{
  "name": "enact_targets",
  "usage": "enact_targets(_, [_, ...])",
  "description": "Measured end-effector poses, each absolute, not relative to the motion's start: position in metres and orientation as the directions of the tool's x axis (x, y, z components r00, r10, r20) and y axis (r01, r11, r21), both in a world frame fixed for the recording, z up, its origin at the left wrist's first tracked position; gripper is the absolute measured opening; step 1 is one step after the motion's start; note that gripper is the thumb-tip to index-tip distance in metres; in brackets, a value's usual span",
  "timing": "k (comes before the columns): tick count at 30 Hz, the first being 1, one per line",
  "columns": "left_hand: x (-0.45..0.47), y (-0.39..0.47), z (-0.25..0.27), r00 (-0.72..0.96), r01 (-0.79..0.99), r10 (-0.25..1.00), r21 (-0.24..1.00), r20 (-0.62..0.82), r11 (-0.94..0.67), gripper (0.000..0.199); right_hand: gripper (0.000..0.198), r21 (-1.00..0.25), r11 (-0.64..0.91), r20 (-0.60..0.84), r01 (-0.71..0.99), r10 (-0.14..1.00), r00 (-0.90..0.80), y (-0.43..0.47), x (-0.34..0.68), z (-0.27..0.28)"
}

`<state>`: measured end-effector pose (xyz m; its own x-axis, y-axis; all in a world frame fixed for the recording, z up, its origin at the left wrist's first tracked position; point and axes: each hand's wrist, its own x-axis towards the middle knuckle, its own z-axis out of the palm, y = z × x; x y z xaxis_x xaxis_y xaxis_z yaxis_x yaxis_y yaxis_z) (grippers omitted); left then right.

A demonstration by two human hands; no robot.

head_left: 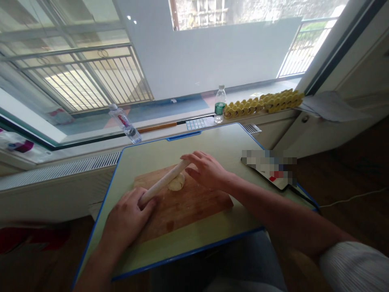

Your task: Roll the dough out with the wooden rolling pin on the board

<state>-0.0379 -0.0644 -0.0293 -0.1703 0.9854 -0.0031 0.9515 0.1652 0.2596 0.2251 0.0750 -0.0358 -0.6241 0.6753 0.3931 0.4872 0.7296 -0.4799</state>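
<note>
A pale rolling pin [165, 181] slants across a wooden cutting board [194, 209]. My left hand [130, 213] is wrapped round its near left end. At the far end, my right hand [205, 168] grips the pin between thumb and fingers. Partly under the pin lies a small round of dough [176, 182], flattened, with a crack or fold on its right side. I cannot tell how firmly the pin presses on it. The board rests at an angle on a small light-green table [212, 142] with a blue edge.
A phone or tablet [267, 170], partly blurred, lies at the table's right. Behind, along the windowsill, stand a leaning plastic bottle [125, 123], an upright green-labelled bottle [219, 105] and yellow egg trays [264, 104]. A white cable [352, 198] runs off right.
</note>
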Motion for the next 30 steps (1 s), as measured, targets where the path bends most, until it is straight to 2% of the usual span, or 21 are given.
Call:
enact_targets(5, [-0.033, -0.08, -0.031, -0.257, 0.947, 0.966, 0.203, 0.022, 0.247, 0.044, 0.063, -0.505, 0.692, 0.371, 0.517, 0.714, -0.594, 0.073, 0.221, -0.036])
enact_targets(10, [-0.03, -0.092, -0.041, -0.255, 0.961, 0.958, 0.139, 0.131, 0.237, 0.042, 0.048, -0.425, 0.658, 0.294, 0.622, 0.75, -0.593, 0.077, 0.225, -0.036])
enact_targets(12, [-0.031, -0.092, -0.051, -0.242, 0.96, 0.943, 0.196, 0.229, 0.199, 0.041, 0.045, -0.384, 0.616, 0.253, 0.688, 0.787, -0.563, 0.082, 0.228, -0.037])
enact_targets(14, [-0.032, -0.09, -0.061, -0.237, 0.938, 0.925, 0.318, 0.297, 0.138, 0.038, 0.041, -0.36, 0.58, 0.213, 0.731, 0.814, -0.541, 0.087, 0.232, -0.036])
enact_targets(16, [-0.03, -0.088, -0.068, -0.237, 0.898, 0.924, 0.431, 0.301, 0.09, 0.035, 0.034, -0.346, 0.568, 0.176, 0.747, 0.821, -0.543, 0.093, 0.236, -0.034])
enact_targets(18, [-0.026, -0.087, -0.071, -0.232, 0.873, 0.931, 0.483, 0.281, 0.072, 0.034, 0.03, -0.342, 0.556, 0.145, 0.758, 0.828, -0.542, 0.098, 0.24, -0.032])
enact_targets(30, [-0.008, -0.098, -0.076, -0.249, 0.856, 0.921, 0.512, 0.299, 0.065, 0.031, 0.034, -0.311, 0.51, 0.044, 0.802, 0.851, -0.523, 0.092, 0.247, -0.018])
